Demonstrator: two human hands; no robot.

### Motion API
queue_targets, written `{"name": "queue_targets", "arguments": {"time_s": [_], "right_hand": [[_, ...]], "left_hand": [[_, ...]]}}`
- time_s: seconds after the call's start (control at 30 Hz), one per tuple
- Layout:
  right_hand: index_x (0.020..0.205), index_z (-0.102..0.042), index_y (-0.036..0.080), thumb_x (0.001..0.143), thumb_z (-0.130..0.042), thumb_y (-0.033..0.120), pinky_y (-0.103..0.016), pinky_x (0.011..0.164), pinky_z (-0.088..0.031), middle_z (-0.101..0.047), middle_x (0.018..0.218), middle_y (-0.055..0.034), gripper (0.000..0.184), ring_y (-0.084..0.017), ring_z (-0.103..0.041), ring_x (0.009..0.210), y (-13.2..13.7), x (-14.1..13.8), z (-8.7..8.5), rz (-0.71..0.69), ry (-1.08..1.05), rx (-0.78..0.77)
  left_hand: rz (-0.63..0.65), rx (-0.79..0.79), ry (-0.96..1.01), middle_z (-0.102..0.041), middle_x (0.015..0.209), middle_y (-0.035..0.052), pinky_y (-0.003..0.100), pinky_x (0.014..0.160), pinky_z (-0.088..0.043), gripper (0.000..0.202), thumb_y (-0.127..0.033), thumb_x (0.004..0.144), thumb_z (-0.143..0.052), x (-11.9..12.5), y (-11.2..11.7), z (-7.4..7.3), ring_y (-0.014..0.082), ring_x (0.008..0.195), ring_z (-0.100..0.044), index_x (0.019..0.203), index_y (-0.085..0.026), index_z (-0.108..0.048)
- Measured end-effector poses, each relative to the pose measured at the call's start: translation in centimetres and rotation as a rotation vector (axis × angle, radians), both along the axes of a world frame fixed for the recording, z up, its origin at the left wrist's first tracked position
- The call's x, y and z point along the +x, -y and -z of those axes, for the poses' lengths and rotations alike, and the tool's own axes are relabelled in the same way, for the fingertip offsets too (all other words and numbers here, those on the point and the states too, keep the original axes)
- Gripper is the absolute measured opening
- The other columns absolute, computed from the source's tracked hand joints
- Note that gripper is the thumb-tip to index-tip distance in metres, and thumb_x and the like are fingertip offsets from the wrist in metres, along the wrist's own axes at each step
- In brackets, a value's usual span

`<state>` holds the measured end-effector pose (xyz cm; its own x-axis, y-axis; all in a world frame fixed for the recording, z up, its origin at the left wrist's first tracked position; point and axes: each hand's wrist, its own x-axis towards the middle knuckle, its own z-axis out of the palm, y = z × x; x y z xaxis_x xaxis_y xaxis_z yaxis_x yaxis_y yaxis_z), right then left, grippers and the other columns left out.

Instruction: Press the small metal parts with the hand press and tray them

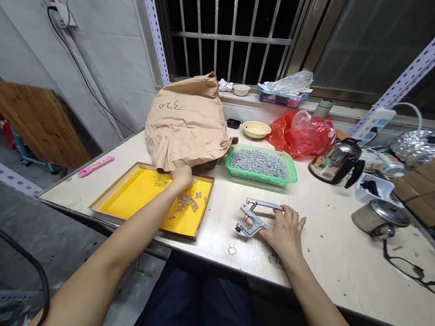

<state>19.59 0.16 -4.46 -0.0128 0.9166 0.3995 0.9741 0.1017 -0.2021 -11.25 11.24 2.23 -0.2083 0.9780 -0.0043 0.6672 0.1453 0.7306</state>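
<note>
My left hand reaches over the yellow tray, fingers curled down at the lower edge of the brown paper sack; what they grip, if anything, is hidden. Several small metal parts lie in the tray just below that hand. My right hand rests on the table with its fingers over the handles of the grey metal press pliers, which lie flat. A small clear piece lies on the table in front of the pliers.
A green basket full of metal parts stands behind the pliers. Further back are a yellow bowl, a red plastic bag, a steel kettle and a metal pot. Glasses lie at right, a pink knife at left.
</note>
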Motion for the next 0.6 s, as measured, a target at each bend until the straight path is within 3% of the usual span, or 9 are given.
{"name": "queue_targets", "arguments": {"time_s": [0.13,0.23,0.3,0.37,0.5,0.6], "right_hand": [[0.105,-0.053,0.009,0.066,-0.044,0.069,-0.067,0.095,-0.014,-0.043,0.123,-0.0229,0.072,-0.036,-0.032,0.118,0.0,-0.2,-0.2,-0.012,0.0,0.013],[0.107,-0.051,0.009,0.067,-0.042,0.069,-0.067,0.096,-0.009,-0.04,0.127,-0.0226,0.073,-0.036,-0.026,0.123,0.0,-0.4,-0.4,-0.037,0.007,0.03],[0.108,-0.05,0.009,0.068,-0.042,0.069,-0.067,0.097,-0.006,-0.038,0.13,-0.0221,0.073,-0.036,-0.023,0.126,0.0,-0.4,-0.5,-0.039,0.011,0.042],[0.109,-0.049,0.009,0.068,-0.042,0.067,-0.066,0.097,-0.005,-0.036,0.131,-0.0218,0.071,-0.036,-0.021,0.127,0.1,-0.5,-0.5,-0.03,0.012,0.053],[0.112,-0.046,0.009,0.069,-0.043,0.064,-0.066,0.098,-0.004,-0.032,0.135,-0.0221,0.07,-0.036,-0.018,0.129,0.1,-0.6,-0.7,-0.011,0.015,0.061],[0.114,-0.044,0.008,0.069,-0.043,0.063,-0.066,0.098,-0.003,-0.029,0.137,-0.0224,0.071,-0.036,-0.015,0.13,0.1,-0.8,-0.8,-0.009,0.023,0.064]], "left_hand": [[-0.058,-0.013,-0.006,-0.05,0.052,0.0041,0.024,0.063,-0.038,0.023,0.0,0.059,-0.058,1.1,2.0,-1.1,0.0207,0.075,-0.057,0.048,-0.014,-0.043],[0.051,-0.11,0.419,-0.054,0.051,0.0015,0.022,0.053,-0.039,0.005,-0.011,0.063,-0.061,4.2,5.5,-1.1,0.0126,0.054,-0.054,0.061,-0.012,-0.056],[0.107,-0.232,0.705,-0.059,0.057,0.0019,0.022,0.053,-0.042,0.011,-0.011,0.062,-0.064,6.9,7.8,-0.3,0.0103,0.051,-0.055,0.073,-0.011,-0.06],[0.143,-0.307,0.832,-0.061,0.058,0.0025,0.021,0.051,-0.042,0.016,-0.014,0.059,-0.068,9.2,9.6,0.9,0.0095,0.051,-0.056,0.072,-0.01,-0.06],[0.145,-0.329,0.874,-0.061,0.057,0.003,0.018,0.043,-0.036,0.024,-0.021,0.056,-0.073,11.7,11.1,3.4,0.0082,0.046,-0.053,0.07,-0.01,-0.058],[0.152,-0.301,0.904,-0.063,0.059,0.0021,0.019,0.043,-0.035,0.037,-0.021,0.053,-0.075,12.0,11.2,4.0,0.0097,0.046,-0.054,0.081,-0.012,-0.053]]}}
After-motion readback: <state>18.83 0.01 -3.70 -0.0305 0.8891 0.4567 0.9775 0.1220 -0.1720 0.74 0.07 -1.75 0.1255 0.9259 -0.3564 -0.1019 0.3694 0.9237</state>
